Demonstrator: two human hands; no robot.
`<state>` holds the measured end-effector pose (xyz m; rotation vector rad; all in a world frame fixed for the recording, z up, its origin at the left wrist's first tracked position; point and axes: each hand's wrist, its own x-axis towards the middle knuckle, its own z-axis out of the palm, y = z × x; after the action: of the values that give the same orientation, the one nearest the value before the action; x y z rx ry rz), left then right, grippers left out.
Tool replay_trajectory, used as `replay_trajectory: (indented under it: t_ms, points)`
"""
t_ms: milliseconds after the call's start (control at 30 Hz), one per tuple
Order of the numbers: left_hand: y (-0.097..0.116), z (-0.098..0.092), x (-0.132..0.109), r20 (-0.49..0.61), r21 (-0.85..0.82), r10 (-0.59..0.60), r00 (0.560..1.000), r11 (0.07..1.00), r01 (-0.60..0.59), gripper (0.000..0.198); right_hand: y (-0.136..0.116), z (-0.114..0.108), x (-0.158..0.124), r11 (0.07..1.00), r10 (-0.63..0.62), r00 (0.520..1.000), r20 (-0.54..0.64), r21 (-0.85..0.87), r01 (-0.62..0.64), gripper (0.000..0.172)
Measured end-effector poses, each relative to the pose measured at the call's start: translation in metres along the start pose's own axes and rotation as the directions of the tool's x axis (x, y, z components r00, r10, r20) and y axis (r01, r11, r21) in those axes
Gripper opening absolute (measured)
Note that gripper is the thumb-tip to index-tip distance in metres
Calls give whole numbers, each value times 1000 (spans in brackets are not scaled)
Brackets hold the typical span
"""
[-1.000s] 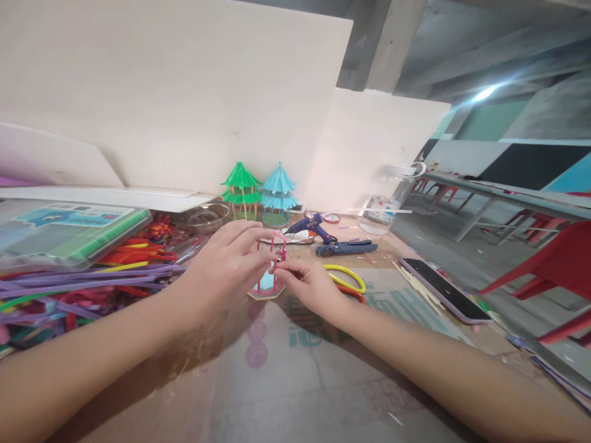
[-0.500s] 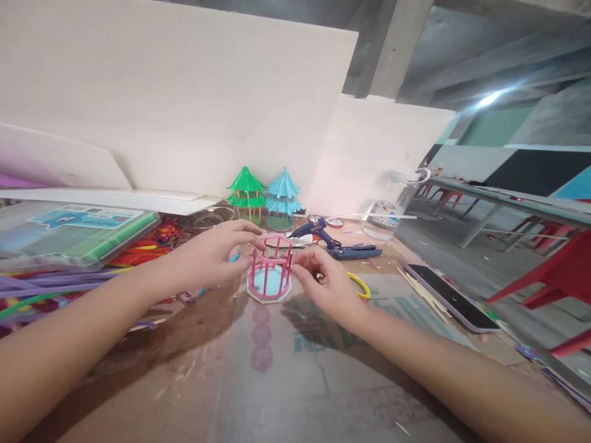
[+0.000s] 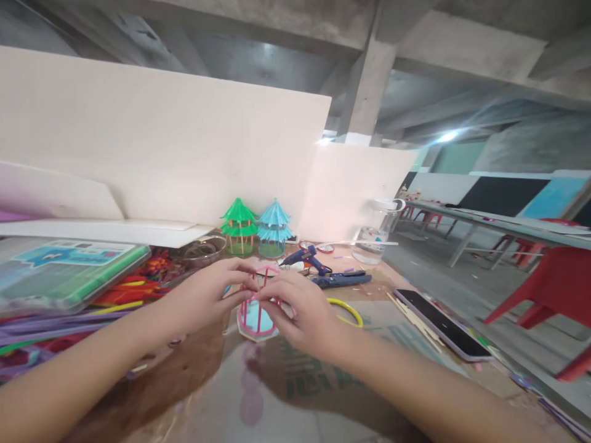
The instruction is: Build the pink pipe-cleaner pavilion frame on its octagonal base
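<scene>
A small pink stick frame with a light blue floor stands on the table in front of me. My left hand pinches its upper pink rail from the left, fingers curled together. My right hand closes over the frame's right side, fingertips meeting the left hand's at the top rail. Much of the frame's right half is hidden behind my right hand.
Finished green and blue model pavilions stand at the white back board. A blue glue gun, a yellow ring, a phone, a clear jar, a plastic case and piled coloured sticks surround the work spot.
My hands have closed in from either side of the pink frame and now meet at its top rail; the right hand covers its right side. The view has tilted upward.
</scene>
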<state>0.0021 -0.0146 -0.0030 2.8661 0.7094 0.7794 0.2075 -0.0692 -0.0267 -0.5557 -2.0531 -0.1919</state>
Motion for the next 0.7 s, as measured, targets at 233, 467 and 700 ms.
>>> replay_trajectory:
  t_ms: [233,467,700]
  points:
    - [-1,4,1,-2,21,-38,999,999,38,22,15,-12,-9,989,107,994,-4,-100,-107,10]
    - [5,6,3,-5,39,-34,999,999,34,22,16,-11,-11,992,69,995,77,-112,-60,9]
    - [10,6,4,9,51,-55,998,997,54,21,14,-9,-11,987,65,990,123,-157,-45,8]
